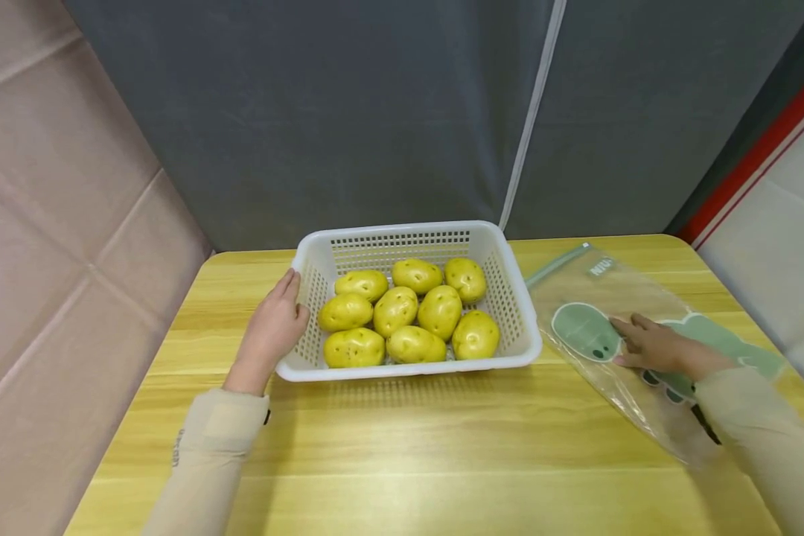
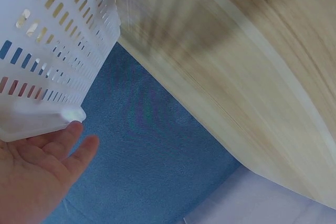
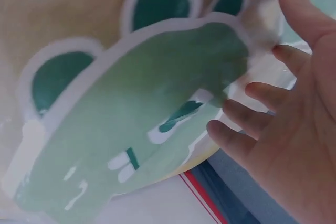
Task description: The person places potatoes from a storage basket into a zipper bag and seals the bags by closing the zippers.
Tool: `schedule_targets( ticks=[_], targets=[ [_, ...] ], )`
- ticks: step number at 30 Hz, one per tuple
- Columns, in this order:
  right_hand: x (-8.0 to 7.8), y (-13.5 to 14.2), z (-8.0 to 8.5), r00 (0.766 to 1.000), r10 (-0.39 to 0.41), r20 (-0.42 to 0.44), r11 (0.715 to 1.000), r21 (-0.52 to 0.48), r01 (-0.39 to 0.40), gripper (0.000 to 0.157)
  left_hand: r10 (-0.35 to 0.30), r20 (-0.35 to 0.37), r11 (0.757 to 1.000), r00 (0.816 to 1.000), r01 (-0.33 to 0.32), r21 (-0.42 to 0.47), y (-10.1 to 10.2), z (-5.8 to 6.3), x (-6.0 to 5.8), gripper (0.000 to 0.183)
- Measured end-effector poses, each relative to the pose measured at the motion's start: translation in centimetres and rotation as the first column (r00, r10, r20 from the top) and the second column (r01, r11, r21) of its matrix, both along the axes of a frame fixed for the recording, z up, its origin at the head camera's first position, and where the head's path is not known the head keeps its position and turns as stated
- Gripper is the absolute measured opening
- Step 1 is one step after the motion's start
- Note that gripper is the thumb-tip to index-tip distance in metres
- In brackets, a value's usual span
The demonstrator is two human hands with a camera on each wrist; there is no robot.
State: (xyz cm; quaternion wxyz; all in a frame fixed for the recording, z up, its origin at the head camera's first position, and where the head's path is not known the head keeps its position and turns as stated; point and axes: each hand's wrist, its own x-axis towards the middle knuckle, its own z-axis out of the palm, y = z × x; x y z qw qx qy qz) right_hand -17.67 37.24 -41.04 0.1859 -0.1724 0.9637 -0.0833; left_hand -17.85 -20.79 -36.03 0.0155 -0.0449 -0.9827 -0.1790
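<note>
A white plastic basket (image 1: 412, 376) with slotted walls stands on the table and holds several yellow potatoes (image 1: 396, 311) in rough rows. My left hand (image 1: 272, 327) touches its left side, the fingers extended along the rim. In the left wrist view, fingertips (image 2: 71, 135) show at the edge of the basket rim (image 2: 37, 124). To the right lies a clear zip bag (image 1: 616, 286) printed with green cartoon shapes. Over the bag is my right hand (image 1: 659, 346), its fingers spread and holding nothing; the right wrist view shows the palm and the print (image 3: 142, 87) beside it.
The wooden table (image 1: 402, 454) ends at a dark grey curtain (image 1: 342, 126) behind the basket. A pale padded wall (image 1: 53, 246) borders it on the left. On the right is a white panel (image 1: 784, 238) with a red stripe.
</note>
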Motion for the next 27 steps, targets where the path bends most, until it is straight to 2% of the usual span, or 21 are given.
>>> schedule_targets(
  ticks=[2, 8, 14, 20, 27],
  targets=[
    [0.0, 0.0, 0.3, 1.0, 0.005, -0.013, 1.0, -0.003, -0.005, 0.08, 0.0, 0.002, 1.0, 1.0, 0.0, 0.001, 0.0, 0.0, 0.0, 0.059],
    [-0.5, -1.2, 1.8, 0.999, -0.043, -0.018, 0.999, 0.005, 0.043, 0.071, -0.001, -0.003, 1.0, 1.0, 0.001, 0.007, -0.1, -0.1, -0.1, 0.059],
    [-0.8, -3.2, 2.9, 0.996, -0.087, 0.012, 0.996, 0.002, 0.087, 0.078, 0.001, 0.0, 1.0, 1.0, -0.001, 0.006, 0.0, -0.1, -0.1, 0.059],
    [-0.8, -4.2, 2.7, 0.981, -0.174, 0.091, 0.984, -0.02, 0.176, 0.085, 0.002, 0.007, 1.0, 1.0, -0.002, 0.005, 0.0, -0.1, -0.1, 0.059],
    [-0.7, -4.3, 1.8, 0.97, -0.209, 0.121, 0.977, -0.001, 0.211, 0.09, 0.003, 0.001, 1.0, 1.0, -0.003, 0.006, 0.0, -0.1, -0.1, 0.059]
  ],
)
